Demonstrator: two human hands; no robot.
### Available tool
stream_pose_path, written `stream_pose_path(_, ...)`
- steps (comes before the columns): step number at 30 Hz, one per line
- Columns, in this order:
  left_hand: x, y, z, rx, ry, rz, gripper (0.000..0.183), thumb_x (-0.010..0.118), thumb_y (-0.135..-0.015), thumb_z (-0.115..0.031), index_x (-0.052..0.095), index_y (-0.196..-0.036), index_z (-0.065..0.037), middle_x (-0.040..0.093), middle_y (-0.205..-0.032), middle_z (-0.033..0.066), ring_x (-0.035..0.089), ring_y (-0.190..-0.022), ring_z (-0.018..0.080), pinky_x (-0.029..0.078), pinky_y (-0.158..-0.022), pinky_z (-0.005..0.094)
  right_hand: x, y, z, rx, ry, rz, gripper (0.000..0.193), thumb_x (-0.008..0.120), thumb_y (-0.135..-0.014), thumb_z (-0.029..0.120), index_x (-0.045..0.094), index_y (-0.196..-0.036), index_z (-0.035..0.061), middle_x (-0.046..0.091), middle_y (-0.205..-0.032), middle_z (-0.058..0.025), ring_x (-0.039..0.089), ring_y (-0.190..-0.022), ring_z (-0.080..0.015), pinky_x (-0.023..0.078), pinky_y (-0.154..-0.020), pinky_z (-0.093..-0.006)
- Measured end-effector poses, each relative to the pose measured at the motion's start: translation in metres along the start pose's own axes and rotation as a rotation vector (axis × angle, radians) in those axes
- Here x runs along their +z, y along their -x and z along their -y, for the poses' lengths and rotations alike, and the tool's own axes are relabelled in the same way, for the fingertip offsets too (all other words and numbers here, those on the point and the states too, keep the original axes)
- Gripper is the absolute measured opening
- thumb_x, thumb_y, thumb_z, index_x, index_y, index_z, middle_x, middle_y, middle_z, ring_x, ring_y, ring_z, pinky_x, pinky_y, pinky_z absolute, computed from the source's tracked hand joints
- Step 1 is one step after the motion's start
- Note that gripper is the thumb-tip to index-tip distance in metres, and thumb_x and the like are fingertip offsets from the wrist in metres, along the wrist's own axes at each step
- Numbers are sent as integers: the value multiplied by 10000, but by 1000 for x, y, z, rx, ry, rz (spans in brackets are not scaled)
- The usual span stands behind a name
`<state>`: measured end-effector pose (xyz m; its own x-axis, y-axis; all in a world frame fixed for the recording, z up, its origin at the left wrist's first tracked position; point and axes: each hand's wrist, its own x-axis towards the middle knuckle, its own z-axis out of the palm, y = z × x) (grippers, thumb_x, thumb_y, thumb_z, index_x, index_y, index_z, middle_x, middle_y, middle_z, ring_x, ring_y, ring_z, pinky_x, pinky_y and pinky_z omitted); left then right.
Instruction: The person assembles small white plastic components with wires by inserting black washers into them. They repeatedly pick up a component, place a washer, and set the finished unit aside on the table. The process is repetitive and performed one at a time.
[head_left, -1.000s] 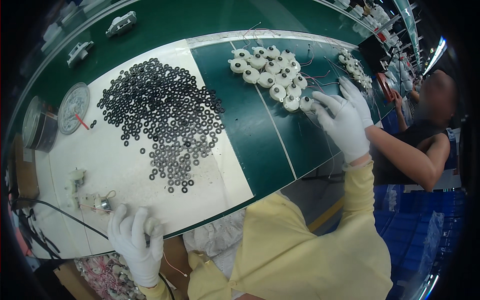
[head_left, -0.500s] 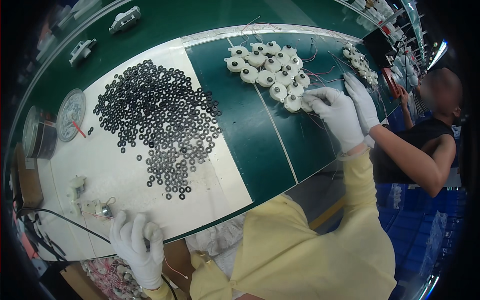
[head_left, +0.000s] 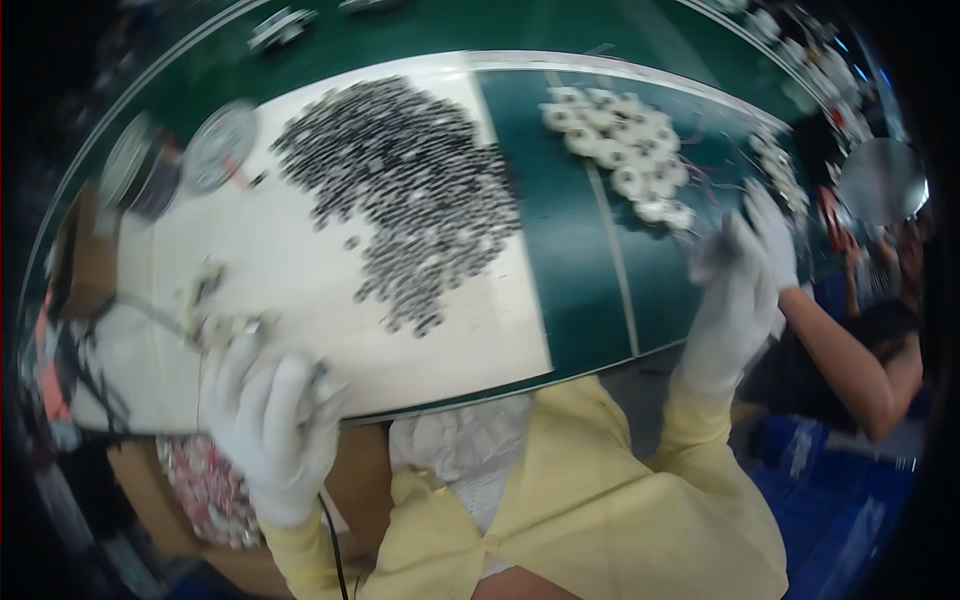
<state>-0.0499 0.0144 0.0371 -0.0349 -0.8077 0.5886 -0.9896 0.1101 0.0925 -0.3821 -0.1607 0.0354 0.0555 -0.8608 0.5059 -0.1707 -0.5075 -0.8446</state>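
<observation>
My left hand, in a white glove, is raised over the front left edge of the white board. Its fingers are curled, and a small greyish thing shows by the thumb, too blurred to name. Just beyond the fingertips lies a white plastic part with metal. My right hand, also gloved, is smeared by motion; whether its fingers hold anything is unclear. It is nearest to a cluster of round white plastic housings with dark centres and thin wires. A co-worker's gloved hand is right behind it.
Many black rings are spread over the white board. A round clear lid, a tub and a cardboard box stand at left. Below the edge, a carton holds wired parts. More housings lie far right.
The view has shifted, so the table appears farther right and higher. My right hand has drawn back from the white housings toward me. My left hand has risen above the board's edge.
</observation>
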Motion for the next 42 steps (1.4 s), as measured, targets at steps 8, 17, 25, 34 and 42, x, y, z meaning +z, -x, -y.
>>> stream_pose_path(8, 15, -24, -3, -84, 462, -97, 423, 703, -912, -129, 644, -1300, 30, 713, -1186, 147, 664, -1102, 328, 504, -991, 423, 162, 49, 34, -535, -273, 699, 755, 700, -894, 110, 375, -1561, -28, 536, -1410, -290, 653, -1079, -408, 542, -889, -441)
stream_pose_path(17, 6, 1, -38, -573, 1262, -69, 583, 515, -1020, -119, 362, -1551, 68, 647, -1199, 217, 659, -1123, 330, 498, -996, 374, 179, 48, 56, -645, -127, 638, 582, 758, -668, -15, 594, -1227, -24, 676, -1081, -212, 647, -780, -372, 517, -666, -432)
stream_pose_path(25, 6, 2, 4, -497, 1105, -128, 596, 483, -1098, -242, 310, -1583, 60, 520, -1499, 227, 536, -1360, 276, 385, -1153, 355, 144, 64, 38, 53, -763, 470, 851, 845, -871, 385, 458, -1553, 53, 705, -1172, -149, 648, -807, -158, 518, -654, -301)
stream_pose_path(34, 5, 41, 101, -618, 203, -238, 564, 544, -1061, -339, 497, -1458, 59, 601, -1381, 241, 587, -1270, 363, 445, -1087, 419, 106, 4, 30, 248, -1721, 1084, 752, 524, -1012, 248, 187, -1650, 36, 714, -807, -92, 581, -401, -166, 438, -402, -242)
stream_pose_path(42, 30, 37, 131, -430, -121, 37, 518, 532, -1055, -334, 519, -1449, 1, 602, -1370, 218, 575, -1271, 388, 447, -1088, 415, 66, 4, 2, 465, -1713, 905, 705, 353, -1105, 366, 70, -1658, 32, 658, -641, -70, 620, -436, -166, 449, -417, -272)
